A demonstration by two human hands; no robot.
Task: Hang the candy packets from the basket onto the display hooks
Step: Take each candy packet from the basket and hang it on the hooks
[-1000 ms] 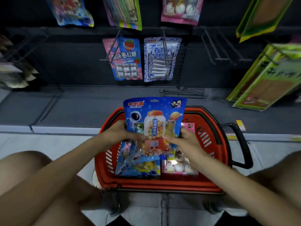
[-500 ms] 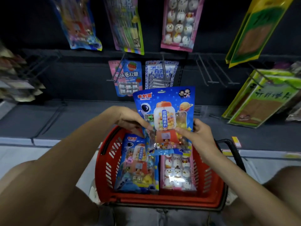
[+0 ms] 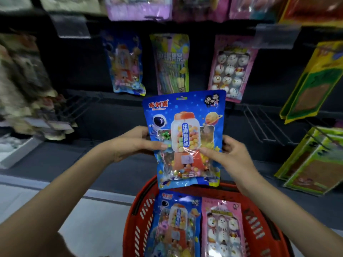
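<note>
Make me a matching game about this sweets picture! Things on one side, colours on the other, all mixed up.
Things
1. basket
2. gumball packet held by the left hand and right hand
3. snowman packet lying in the basket
4. flat packets hanging at the far right

Colours
a. pink
b. yellow and green
c. red
d. blue

Pairs: 1-c, 2-d, 3-a, 4-b
</note>
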